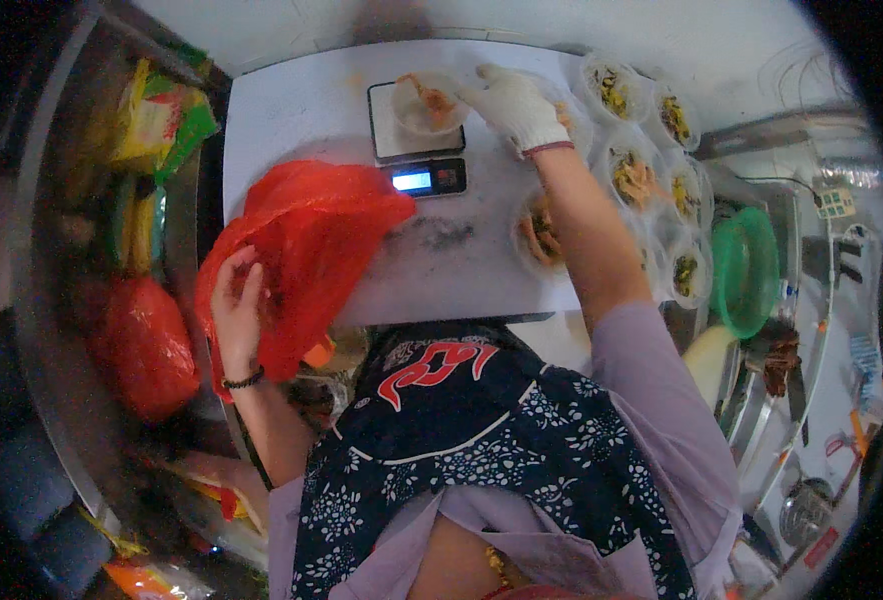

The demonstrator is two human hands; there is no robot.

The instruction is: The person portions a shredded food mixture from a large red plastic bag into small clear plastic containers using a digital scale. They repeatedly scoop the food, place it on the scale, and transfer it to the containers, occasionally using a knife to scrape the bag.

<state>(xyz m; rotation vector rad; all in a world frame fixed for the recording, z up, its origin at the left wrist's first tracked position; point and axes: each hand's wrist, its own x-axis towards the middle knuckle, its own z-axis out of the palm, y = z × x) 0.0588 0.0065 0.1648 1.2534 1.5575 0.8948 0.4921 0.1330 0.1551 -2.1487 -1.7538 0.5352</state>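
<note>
My left hand (239, 307), bare with a dark bead bracelet, is at the mouth of a red plastic bag (321, 225). Its fingers are bent and partly hidden, so I cannot tell whether they grip anything. The bag lies on the left of the white table (479, 285) and hangs over its front edge. My right hand (512, 105) wears a white knitted glove, fingers apart and holding nothing visible, just right of a clear plastic bowl (411, 116). That bowl stands on a digital scale (452, 150) with a lit display and contains a piece of orange-brown food (437, 103).
Several clear bowls (614, 90) of greens, some with orange-brown pieces, crowd the table's right side. Another bowl (535, 232) sits partly under my right forearm. A green plastic basin (745, 270) stands beyond the right edge. Left are another red bag (148, 349) and a yellow-green package (160, 124).
</note>
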